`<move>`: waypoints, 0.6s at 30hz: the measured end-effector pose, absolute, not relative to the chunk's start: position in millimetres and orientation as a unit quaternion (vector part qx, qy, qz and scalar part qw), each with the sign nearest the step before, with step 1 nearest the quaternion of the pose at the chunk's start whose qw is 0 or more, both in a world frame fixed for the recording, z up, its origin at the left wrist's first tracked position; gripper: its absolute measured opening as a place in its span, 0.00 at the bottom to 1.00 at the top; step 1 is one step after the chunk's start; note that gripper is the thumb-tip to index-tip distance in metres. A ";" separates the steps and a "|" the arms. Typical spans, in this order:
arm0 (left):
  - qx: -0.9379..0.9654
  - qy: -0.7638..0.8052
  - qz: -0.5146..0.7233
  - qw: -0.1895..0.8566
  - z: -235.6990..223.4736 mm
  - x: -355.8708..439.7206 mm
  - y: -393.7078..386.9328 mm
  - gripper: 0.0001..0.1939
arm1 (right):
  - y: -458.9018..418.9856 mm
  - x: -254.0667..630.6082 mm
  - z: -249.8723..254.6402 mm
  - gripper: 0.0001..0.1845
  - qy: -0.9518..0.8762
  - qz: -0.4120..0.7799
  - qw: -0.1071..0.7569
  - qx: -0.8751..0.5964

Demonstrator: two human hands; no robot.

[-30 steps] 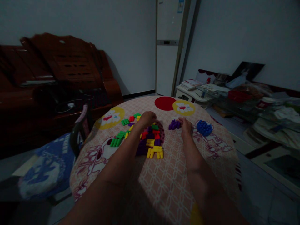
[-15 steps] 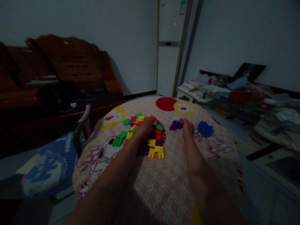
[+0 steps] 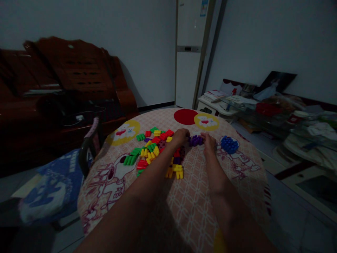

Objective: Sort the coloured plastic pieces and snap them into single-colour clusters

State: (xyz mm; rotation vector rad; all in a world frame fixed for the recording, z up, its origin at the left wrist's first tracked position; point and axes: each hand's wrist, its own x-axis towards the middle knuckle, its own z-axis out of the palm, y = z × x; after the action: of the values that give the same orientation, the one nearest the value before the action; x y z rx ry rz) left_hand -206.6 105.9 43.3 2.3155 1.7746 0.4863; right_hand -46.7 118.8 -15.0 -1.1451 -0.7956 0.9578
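Observation:
Near the far middle of the round table, my left hand is closed at the left end of a row of joined purple building blocks. A purple block shows at its fingertips, though partly hidden. My right hand pinches the row's right end, steadying it on the cloth. Left of my hands, partly covered by my left forearm, lies a loose pile of red, yellow, green and purple building blocks. A cluster of blue building blocks sits to the right of my right hand.
A patterned cloth covers the table. At the left stands a chair with a blue cover, and behind it a wooden sofa. A cluttered glass-topped cabinet is at the right; a tall white appliance stands behind.
My left hand has moved right from the colored pile to the left end of the purple row. My right hand has stayed at the row's right end.

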 end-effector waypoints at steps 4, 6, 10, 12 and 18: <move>0.795 0.574 0.162 0.109 42.9 -198.0 111.1 0.16 | 121.3 -46.0 -17.5 0.16 -0.351 0.424 0.663 -0.508; 0.797 0.567 0.168 0.119 44.8 -196.2 110.9 0.17 | 122.5 -45.4 -19.4 0.17 -0.353 0.421 0.664 -0.507; 0.793 0.566 0.183 0.129 50.6 -195.8 106.9 0.21 | 123.7 -44.6 -22.7 0.20 -0.374 0.411 0.665 -0.499; 0.790 0.570 0.184 0.133 53.9 -194.9 105.1 0.22 | 123.6 -44.3 -23.1 0.21 -0.384 0.408 0.660 -0.500; 0.800 0.564 0.151 0.140 53.6 -186.0 108.8 0.24 | 121.5 -43.7 -19.2 0.19 -0.379 0.414 0.652 -0.509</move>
State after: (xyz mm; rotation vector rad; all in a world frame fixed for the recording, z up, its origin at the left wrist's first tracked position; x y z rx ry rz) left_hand -186.0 108.8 53.6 2.3102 1.6291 0.4371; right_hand -43.7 121.5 -19.2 -1.1559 -0.8613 0.9391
